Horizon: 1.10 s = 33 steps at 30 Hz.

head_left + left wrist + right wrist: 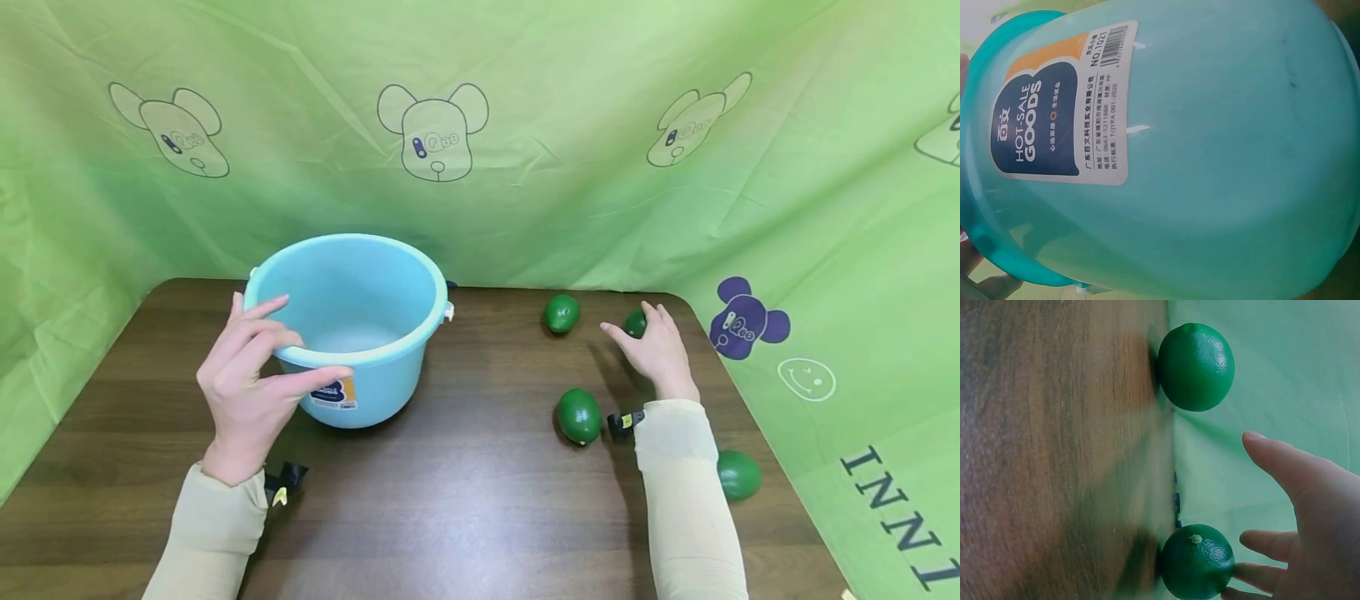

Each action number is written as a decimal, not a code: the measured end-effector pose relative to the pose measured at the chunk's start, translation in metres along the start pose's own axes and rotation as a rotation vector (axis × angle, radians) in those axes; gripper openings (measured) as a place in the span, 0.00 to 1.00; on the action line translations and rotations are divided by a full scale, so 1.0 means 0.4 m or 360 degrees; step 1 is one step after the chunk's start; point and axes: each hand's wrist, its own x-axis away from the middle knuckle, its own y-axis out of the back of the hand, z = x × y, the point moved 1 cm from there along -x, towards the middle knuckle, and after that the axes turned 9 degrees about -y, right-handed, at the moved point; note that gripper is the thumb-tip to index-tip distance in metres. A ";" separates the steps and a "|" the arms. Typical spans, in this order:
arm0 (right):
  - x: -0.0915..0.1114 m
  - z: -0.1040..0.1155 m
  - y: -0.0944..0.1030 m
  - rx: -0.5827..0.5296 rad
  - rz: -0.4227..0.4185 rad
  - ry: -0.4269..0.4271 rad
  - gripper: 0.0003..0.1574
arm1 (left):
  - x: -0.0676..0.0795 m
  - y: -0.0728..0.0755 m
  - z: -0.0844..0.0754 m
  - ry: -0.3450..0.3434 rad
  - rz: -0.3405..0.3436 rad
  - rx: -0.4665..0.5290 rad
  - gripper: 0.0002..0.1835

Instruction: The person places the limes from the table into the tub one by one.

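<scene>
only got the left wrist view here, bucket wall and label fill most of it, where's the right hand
Observer: The right hand is over the far right corner of the table, beside a green fruit.

Operator: got a firm grip on it yet

Observer: Doesn't look so: the right wrist view shows the thumb standing apart from that fruit.

Operator: any more fruit around

Observer: Three more: a second fruit to its left, a third fruit nearer the person, and a fourth fruit partly behind the right sleeve.
</scene>
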 end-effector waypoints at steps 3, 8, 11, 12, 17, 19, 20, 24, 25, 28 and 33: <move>0.001 0.000 0.001 0.0003 -0.0001 0.0000 0.60 | 0.005 -0.011 -0.012 -0.0019 0.0031 0.0031 0.28; 0.002 -0.003 0.002 0.0007 -0.0008 0.0006 0.61 | 0.000 -0.032 -0.046 -0.0061 0.0071 0.0081 0.28; 0.002 -0.006 0.002 0.0003 -0.0015 0.0004 0.61 | -0.007 -0.043 -0.068 -0.0085 0.0074 0.0110 0.28; 0.001 -0.007 0.002 0.0002 -0.0015 0.0003 0.61 | -0.009 -0.046 -0.075 -0.0093 0.0074 0.0116 0.28; -0.002 -0.013 -0.003 0.0016 -0.0004 -0.0006 0.62 | -0.007 -0.063 -0.098 -0.0151 0.0060 0.0139 0.29; -0.004 -0.015 -0.005 0.0021 -0.0004 -0.0009 0.62 | -0.004 -0.070 -0.104 -0.0178 0.0059 0.0156 0.29; -0.005 -0.017 -0.006 0.0025 -0.0006 -0.0006 0.62 | -0.003 -0.074 -0.107 -0.0189 0.0059 0.0166 0.29; -0.008 -0.021 -0.008 0.0032 -0.0013 0.0001 0.62 | 0.002 -0.085 -0.120 -0.0222 0.0073 0.0206 0.29; -0.008 -0.022 -0.009 0.0033 -0.0014 0.0001 0.62 | 0.003 -0.088 -0.123 -0.0228 0.0075 0.0216 0.29; -0.009 -0.025 -0.010 0.0039 -0.0009 -0.0005 0.62 | 0.007 -0.096 -0.130 -0.0254 0.0073 0.0222 0.30; -0.009 -0.027 -0.012 0.0039 -0.0002 -0.0020 0.62 | 0.018 -0.108 -0.136 -0.0331 0.0033 0.0189 0.30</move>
